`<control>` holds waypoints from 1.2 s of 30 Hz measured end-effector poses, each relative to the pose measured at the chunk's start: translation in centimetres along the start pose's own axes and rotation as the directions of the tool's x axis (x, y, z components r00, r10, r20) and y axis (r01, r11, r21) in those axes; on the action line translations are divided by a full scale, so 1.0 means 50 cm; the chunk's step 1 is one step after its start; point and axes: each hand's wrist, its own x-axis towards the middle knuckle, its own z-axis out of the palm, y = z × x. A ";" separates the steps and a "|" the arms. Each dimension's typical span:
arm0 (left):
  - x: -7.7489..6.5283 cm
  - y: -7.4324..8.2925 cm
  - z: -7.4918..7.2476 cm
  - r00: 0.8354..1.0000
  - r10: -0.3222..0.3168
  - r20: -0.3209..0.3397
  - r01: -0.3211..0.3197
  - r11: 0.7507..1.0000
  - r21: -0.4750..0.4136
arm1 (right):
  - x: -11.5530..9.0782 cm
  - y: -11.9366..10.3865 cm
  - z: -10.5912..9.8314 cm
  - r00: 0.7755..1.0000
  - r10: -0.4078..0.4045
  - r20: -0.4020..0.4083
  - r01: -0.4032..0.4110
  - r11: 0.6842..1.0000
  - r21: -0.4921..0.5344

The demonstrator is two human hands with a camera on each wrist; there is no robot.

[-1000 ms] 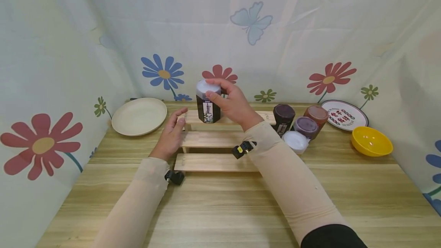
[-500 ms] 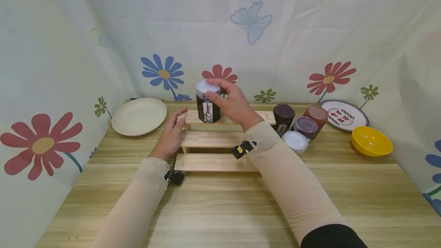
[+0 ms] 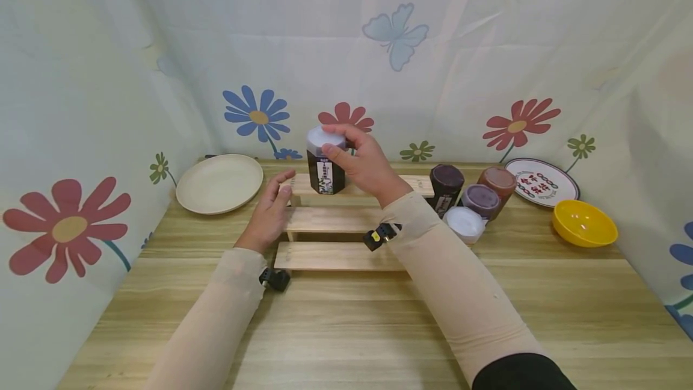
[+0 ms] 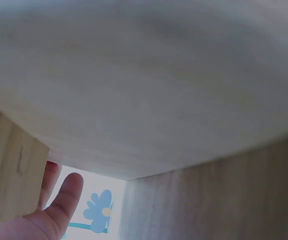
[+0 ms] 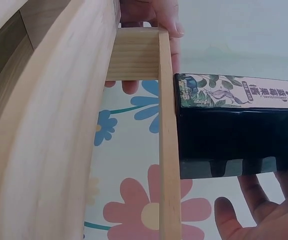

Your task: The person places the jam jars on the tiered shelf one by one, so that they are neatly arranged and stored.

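Note:
A dark, six-sided jam jar (image 3: 327,167) with a whitish lid and a printed label stands upright on the top board of a three-tier wooden rack (image 3: 335,219). My right hand (image 3: 365,161) pinches its lid end, thumb in front and fingers over the top. In the right wrist view the base of the jam jar (image 5: 234,135) meets the shelf edge, and the right hand (image 5: 269,215) shows at the lid end. My left hand (image 3: 269,212) holds the rack's left end. The left wrist view shows the left hand's thumb (image 4: 66,200) beside a wooden upright.
Right of the rack stand a tall dark jar (image 3: 446,188), a purple-topped jar (image 3: 480,198), a reddish jar (image 3: 498,180) and a white-topped one (image 3: 464,221). Beyond them are a patterned plate (image 3: 541,180) and a yellow bowl (image 3: 585,224). A cream plate (image 3: 219,183) lies at left.

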 end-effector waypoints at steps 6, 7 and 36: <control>0.001 0.000 0.000 1.000 0.000 0.000 0.000 1.000 0.004 | 0.001 -0.002 0.002 1.000 0.007 0.000 -0.007 1.000 -0.008; 0.001 0.000 -0.001 1.000 -0.002 0.001 0.002 1.000 0.006 | 0.001 -0.003 0.002 1.000 0.009 0.003 -0.009 1.000 -0.009; -0.003 0.007 0.000 1.000 0.009 -0.002 -0.009 1.000 0.028 | 0.006 -0.002 0.014 1.000 -0.012 0.002 0.012 0.999 -0.031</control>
